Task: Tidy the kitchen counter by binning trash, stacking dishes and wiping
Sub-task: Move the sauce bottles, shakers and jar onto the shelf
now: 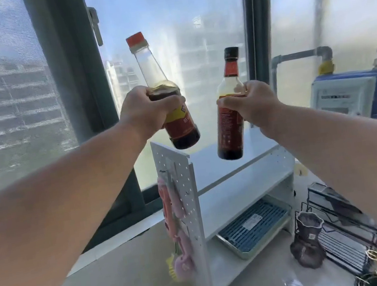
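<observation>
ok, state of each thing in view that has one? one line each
left hand: gripping the orange-capped bottle
right hand: gripping the dark-capped bottle
orange-capped bottle: capped, tilted, held in the air, dark liquid low
dark-capped bottle: capped, near upright, held in the air, partly full
white rack: top shelf bare
blue tray: flat under the rack, nothing on it

- Bright daylight pours in through the far window [172, 71], hazy and washed out on the right.
- Forearms and the near counter [119, 275] are softly shadowed.
- Wide-angle bending curves the edges; near-right clutter is blurred.
</observation>
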The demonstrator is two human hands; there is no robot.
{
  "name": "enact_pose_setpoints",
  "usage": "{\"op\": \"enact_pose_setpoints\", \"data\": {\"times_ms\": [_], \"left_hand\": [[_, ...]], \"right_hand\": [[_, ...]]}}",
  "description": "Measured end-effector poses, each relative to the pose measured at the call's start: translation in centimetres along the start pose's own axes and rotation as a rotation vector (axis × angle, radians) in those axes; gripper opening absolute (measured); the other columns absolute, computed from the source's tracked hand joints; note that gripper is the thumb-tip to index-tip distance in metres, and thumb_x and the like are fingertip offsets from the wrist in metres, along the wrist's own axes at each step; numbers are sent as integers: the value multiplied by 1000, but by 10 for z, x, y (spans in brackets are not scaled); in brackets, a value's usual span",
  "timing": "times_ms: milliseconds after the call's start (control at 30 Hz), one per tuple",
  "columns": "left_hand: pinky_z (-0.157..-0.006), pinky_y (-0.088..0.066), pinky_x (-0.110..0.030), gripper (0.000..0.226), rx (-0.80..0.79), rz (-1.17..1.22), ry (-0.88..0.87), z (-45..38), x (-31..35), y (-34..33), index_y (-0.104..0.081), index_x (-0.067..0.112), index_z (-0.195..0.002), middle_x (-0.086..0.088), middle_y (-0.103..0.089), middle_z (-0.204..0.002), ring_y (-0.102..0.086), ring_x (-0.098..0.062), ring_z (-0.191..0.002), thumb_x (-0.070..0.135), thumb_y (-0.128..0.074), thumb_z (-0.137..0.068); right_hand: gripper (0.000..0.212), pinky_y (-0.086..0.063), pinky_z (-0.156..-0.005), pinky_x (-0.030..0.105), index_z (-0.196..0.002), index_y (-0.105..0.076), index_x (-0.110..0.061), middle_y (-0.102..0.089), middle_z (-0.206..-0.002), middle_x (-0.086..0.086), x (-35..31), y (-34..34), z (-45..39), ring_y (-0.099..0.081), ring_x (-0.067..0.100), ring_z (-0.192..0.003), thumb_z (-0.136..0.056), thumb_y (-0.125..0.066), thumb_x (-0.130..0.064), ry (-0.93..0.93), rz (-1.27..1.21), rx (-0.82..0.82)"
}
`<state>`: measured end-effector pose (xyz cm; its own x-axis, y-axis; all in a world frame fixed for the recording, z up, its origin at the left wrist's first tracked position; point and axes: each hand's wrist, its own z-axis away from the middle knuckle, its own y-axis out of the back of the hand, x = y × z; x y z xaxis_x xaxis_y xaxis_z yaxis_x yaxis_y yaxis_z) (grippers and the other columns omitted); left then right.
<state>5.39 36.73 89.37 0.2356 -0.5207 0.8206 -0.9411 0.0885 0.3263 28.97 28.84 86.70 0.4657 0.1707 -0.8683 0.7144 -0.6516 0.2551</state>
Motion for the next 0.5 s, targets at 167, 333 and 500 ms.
{"op": "enact_pose_setpoints", "data": {"times_ms": [167,333,500], "left_hand": [[-83,-69,-46,61,-7,-181,24,-52,-20,-27,-65,16,-119,-3,-72,-110,-72,-24,-100,42,-95,-73],[-75,-70,-44,70,-96,-413,35,-79,-41,-43,-63,16,-121,-5,-69,-111,-71,-26,-98,50,-96,-70],[-77,-68,-41,60,-173,-565,38,-89,-60,-49,-63,17,-111,-4,-71,-101,-71,-22,-89,52,-94,-73]], "right_hand": [[64,-51,-82,33,-127,-58,-17,-63,-113,-3,13,-33,-57,-64,15,-102,-78,-94,-36,-47,-2,-72],[69,-53,-81,33,-132,-56,-16,-65,-123,4,32,-59,-87,-65,23,-110,-78,-95,-33,-42,27,-152],[73,-56,-99,41,-135,-57,-13,-65,-124,6,45,-73,-101,-64,26,-113,-77,-95,-34,-38,77,-209]]}}
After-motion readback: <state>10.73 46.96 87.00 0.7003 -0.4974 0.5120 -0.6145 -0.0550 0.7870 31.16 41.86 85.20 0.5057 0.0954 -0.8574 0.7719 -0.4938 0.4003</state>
